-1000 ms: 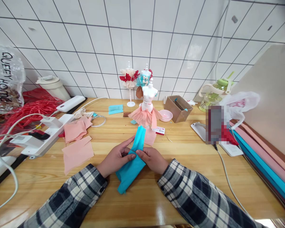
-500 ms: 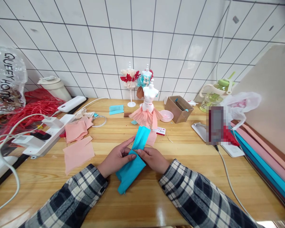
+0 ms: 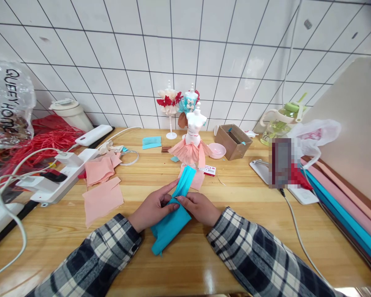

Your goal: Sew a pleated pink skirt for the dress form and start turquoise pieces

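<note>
A strip of turquoise crepe paper is pinched at its middle between both hands, just above the table's near half. My left hand grips its left side, thumb on top and the other fingers partly hidden behind. From the right, my right hand pinches the same spot between thumb and fingers. The paper is gathered narrow there, with a folded upper end and a wider lower flap. Just beyond stands a small white dress form wearing a peach pleated skirt.
Peach paper pieces and a white power strip lie left. Two decorated dress forms stand behind, one with red flowers. A pink bowl, a cardboard box, a green-lidded bottle and paper rolls are right.
The paper has been gathered tighter at the pinch, and its upper end looks narrower and leans slightly more to the right. Both hands stay nearly in place.
</note>
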### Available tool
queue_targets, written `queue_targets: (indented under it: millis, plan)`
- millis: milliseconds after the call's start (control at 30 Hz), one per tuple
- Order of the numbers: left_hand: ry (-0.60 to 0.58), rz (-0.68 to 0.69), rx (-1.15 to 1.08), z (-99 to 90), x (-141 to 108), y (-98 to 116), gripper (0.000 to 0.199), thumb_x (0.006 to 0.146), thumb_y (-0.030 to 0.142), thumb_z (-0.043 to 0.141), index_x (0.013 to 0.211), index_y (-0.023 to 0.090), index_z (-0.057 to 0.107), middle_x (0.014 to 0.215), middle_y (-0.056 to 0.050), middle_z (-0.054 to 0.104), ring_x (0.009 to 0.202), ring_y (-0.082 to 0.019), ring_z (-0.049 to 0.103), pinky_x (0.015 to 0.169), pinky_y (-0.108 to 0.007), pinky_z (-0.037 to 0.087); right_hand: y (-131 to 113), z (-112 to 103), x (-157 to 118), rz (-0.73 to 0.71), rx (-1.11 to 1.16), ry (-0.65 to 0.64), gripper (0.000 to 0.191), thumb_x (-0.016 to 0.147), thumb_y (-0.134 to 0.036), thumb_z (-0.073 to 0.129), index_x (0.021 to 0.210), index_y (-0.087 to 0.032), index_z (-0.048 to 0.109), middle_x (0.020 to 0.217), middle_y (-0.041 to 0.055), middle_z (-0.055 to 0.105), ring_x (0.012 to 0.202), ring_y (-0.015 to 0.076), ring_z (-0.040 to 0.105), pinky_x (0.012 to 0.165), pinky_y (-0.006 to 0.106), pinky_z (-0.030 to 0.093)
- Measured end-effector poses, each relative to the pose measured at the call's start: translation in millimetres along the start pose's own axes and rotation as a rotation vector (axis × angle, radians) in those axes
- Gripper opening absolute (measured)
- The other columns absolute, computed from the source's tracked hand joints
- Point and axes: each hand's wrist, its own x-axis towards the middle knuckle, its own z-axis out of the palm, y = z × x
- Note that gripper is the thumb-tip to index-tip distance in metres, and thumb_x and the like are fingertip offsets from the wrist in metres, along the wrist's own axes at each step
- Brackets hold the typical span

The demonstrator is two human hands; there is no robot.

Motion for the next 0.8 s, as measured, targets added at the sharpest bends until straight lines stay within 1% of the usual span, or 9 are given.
queue_targets:
  millis: [233,333,467,533,567,633,700,767,800]
  plan:
    - [-0.009,-0.007,-0.042,1.9,0,-2,0.081,0.081,0.038,0.062,0.148,0.017,0.022,0.063,0.007,0.047,0.056,-0.010,0.042,0.051,-0.020,0.034,2,0,1,-0.008,-0.010,-0.013,0.047,0.091,-0.055,0.037,0.068,-0.017,0.054,0.064,-0.0010,0.050,0.060,0.0115,0.044,0.055,0.024,0.033]
    - [0.000,-0.015,-0.099,-2.4,0,0,0.082,0.081,0.040,0.062,0.148,0.017,0.021,0.069,0.005,0.054,0.060,-0.011,0.049,0.055,-0.022,0.038,1,-5,0,-0.007,0.037,-0.033,0.051,0.089,-0.060,0.037,0.068,-0.017,0.054,0.063,-0.0013,0.049,0.060,0.0110,0.042,0.055,0.024,0.032]
    - [-0.012,-0.032,-0.085,-30.1,-2,6,0.079,0.081,0.040,0.063,0.147,0.018,0.025,0.075,0.002,0.058,0.065,-0.013,0.052,0.060,-0.023,0.041,-2,-18,-5,-0.023,0.146,-0.220,0.056,0.085,-0.066,0.042,0.077,-0.015,0.063,0.065,-0.0013,0.051,0.058,0.0095,0.041,0.054,0.022,0.033]
    - [-0.100,-0.093,0.033,-51.4,-5,7,0.074,0.079,0.038,0.065,0.143,0.021,0.034,0.068,0.005,0.053,0.061,-0.013,0.048,0.056,-0.021,0.037,-2,-22,-9,-0.057,0.162,-0.303,0.050,0.080,-0.063,0.055,0.082,-0.014,0.067,0.061,-0.0031,0.049,0.055,0.0083,0.039,0.051,0.021,0.030]
    - [-0.116,-0.115,0.071,-61.9,-7,8,0.073,0.078,0.038,0.066,0.143,0.022,0.036,0.067,0.005,0.052,0.060,-0.013,0.047,0.055,-0.021,0.037,-2,-23,-10,-0.073,0.147,-0.306,0.046,0.077,-0.059,0.061,0.083,-0.014,0.068,0.058,-0.0043,0.047,0.053,0.0076,0.036,0.050,0.021,0.028]
    - [-0.129,-0.166,0.121,-79.3,-11,8,0.067,0.079,0.041,0.063,0.140,0.023,0.040,0.071,0.004,0.055,0.063,-0.014,0.049,0.056,-0.021,0.038,-1,-22,-11,-0.127,0.068,-0.197,0.035,0.077,-0.048,0.065,0.086,-0.015,0.069,0.057,-0.0048,0.049,0.051,0.0073,0.037,0.049,0.020,0.029]
    - [-0.161,-0.192,0.142,-88.9,-15,8,0.062,0.081,0.043,0.060,0.137,0.023,0.045,0.078,0.001,0.059,0.069,-0.016,0.052,0.059,-0.022,0.040,0,-19,-11,-0.255,-0.061,-0.002,0.020,0.082,-0.032,0.061,0.092,-0.017,0.069,0.069,-0.0013,0.060,0.058,0.0097,0.048,0.055,0.022,0.037]
    - [-0.206,-0.189,0.149,-90.7,-17,7,0.059,0.081,0.044,0.060,0.135,0.024,0.047,0.086,-0.001,0.062,0.076,-0.018,0.054,0.063,-0.023,0.042,1,-15,-9,-0.435,-0.204,0.134,0.022,0.081,-0.015,0.055,0.098,-0.019,0.068,0.093,0.0037,0.067,0.083,0.0150,0.059,0.075,0.026,0.045]
    - [-0.233,-0.184,0.146,-89.6,-17,7,0.059,0.081,0.044,0.061,0.135,0.024,0.048,0.090,-0.001,0.063,0.079,-0.018,0.055,0.065,-0.023,0.043,1,-13,-8,-0.515,-0.273,0.137,0.027,0.080,-0.010,0.053,0.100,-0.019,0.067,0.105,0.0052,0.067,0.099,0.0173,0.058,0.086,0.029,0.044]
